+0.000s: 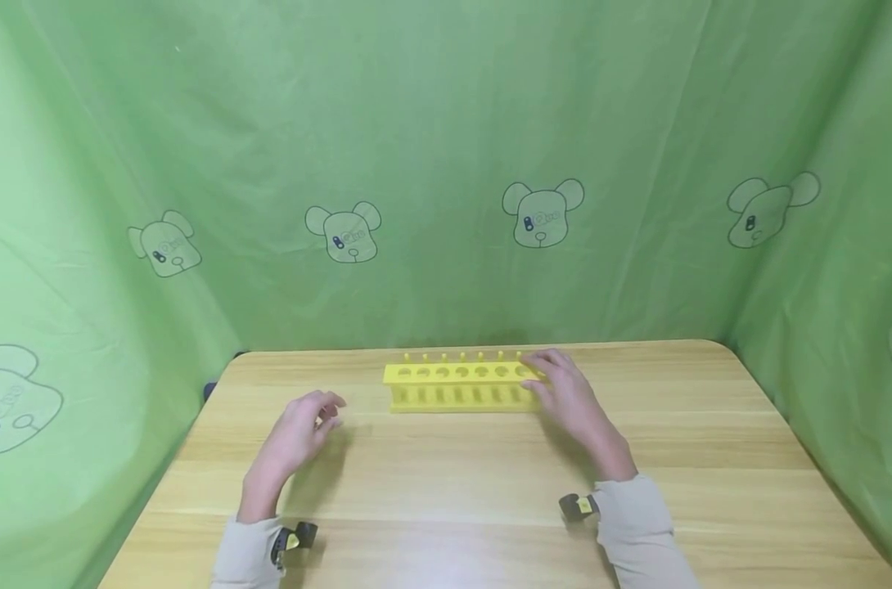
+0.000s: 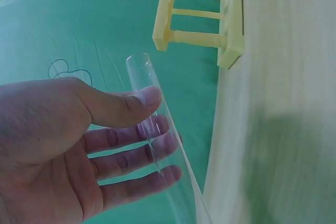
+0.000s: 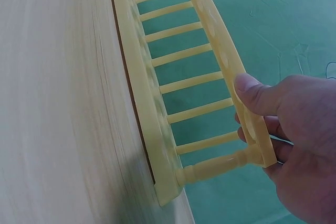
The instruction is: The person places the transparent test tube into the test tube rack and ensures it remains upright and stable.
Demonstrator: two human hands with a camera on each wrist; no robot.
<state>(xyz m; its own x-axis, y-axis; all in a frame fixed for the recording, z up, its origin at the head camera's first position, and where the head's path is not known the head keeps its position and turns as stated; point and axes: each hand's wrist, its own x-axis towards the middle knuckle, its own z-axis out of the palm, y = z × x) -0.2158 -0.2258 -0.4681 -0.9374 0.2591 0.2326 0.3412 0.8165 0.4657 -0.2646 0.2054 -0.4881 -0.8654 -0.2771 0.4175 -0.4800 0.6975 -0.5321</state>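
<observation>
A yellow test tube rack (image 1: 457,375) stands on the table near its back edge, with a row of round holes along its top and short pegs behind them. My right hand (image 1: 569,398) grips the right end of the rack's top plate; in the right wrist view the thumb (image 3: 251,88) lies on one face and the fingers are behind. To the left of the rack, apart from it, my left hand (image 1: 296,433) pinches a clear glass test tube (image 2: 140,72) between thumb and fingers. The tube is tilted in the left wrist view and barely visible in the head view.
The light wooden table (image 1: 446,491) has rounded back corners. Green curtains (image 1: 431,123) printed with bear heads hang behind it and at both sides. Each wrist carries a small black camera, such as the right camera (image 1: 577,507).
</observation>
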